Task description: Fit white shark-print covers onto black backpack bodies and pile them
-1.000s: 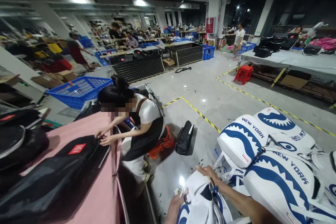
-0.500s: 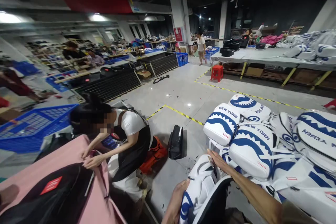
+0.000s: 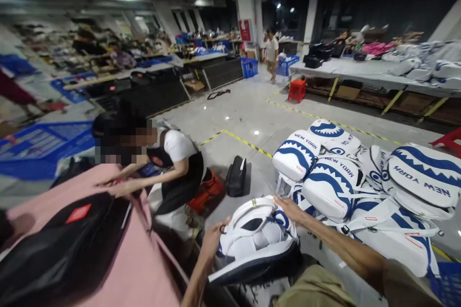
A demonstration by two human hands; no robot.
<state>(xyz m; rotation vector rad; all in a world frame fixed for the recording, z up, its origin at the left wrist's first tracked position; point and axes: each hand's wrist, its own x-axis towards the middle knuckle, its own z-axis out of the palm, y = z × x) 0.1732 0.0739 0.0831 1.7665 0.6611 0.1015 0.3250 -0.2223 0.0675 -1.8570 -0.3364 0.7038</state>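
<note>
A white and blue backpack (image 3: 252, 240) is held up in front of me above my lap, its dark underside tilted toward me. My left hand (image 3: 213, 237) grips its left edge with closed fingers. At its upper right edge, my right hand (image 3: 288, 208) pinches the white material. To the right, several white backpacks (image 3: 329, 184) with blue jagged-mouth prints and "NEW YORK" lettering lie heaped close to my right forearm.
A co-worker (image 3: 173, 168) bends over a pink cloth (image 3: 137, 259) at left, where a black bag (image 3: 61, 244) lies. Another black bag (image 3: 236, 176) stands on the floor. Yellow-black tape (image 3: 248, 144) marks the floor; a red stool (image 3: 296, 90) stands farther back.
Both hands have raised the backpack and turned it, so more of its white top and dark underside shows. The left hand has moved up and left. The camera view has shifted slightly.
</note>
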